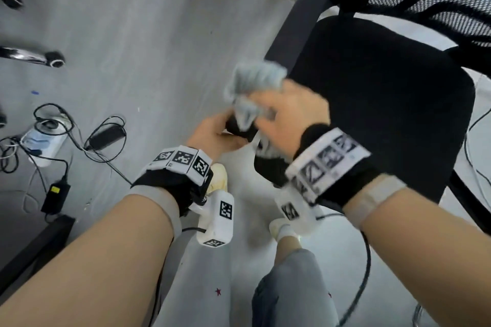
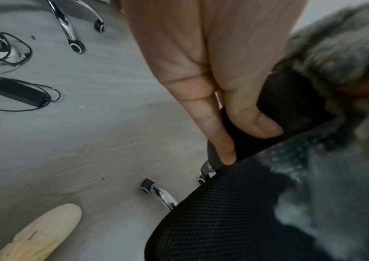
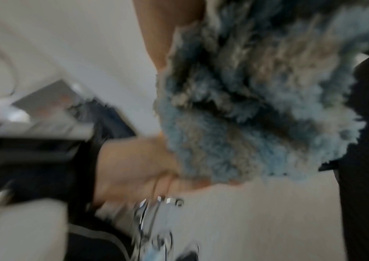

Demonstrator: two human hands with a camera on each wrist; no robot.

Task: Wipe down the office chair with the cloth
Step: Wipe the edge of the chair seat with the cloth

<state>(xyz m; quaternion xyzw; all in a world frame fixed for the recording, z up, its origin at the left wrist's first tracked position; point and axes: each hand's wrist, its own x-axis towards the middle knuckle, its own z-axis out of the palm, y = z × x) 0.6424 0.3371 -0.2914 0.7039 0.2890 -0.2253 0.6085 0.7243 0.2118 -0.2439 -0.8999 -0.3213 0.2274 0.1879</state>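
The black office chair (image 1: 372, 103) with a mesh back stands to the right in the head view. My left hand (image 1: 220, 133) grips the front end of its left armrest (image 1: 300, 24). In the left wrist view the thumb and fingers (image 2: 257, 121) pinch the armrest end (image 2: 290, 104) above the mesh seat (image 2: 212, 211). My right hand (image 1: 268, 114) holds a bunched, fluffy blue-grey cloth (image 1: 255, 82) on the armrest just beyond the left hand. The cloth (image 3: 257, 106) fills the blurred right wrist view and hides the right fingers; it also shows at the edge of the left wrist view (image 2: 335, 44).
A power strip (image 1: 42, 138), black adapters (image 1: 106, 135) and tangled cables lie on the grey floor to the left. Chrome legs with castors of another chair (image 1: 53, 58) sit at far left. My cream shoes (image 1: 218, 178) stand below the hands. This chair's chrome base (image 2: 161, 194) is under the seat.
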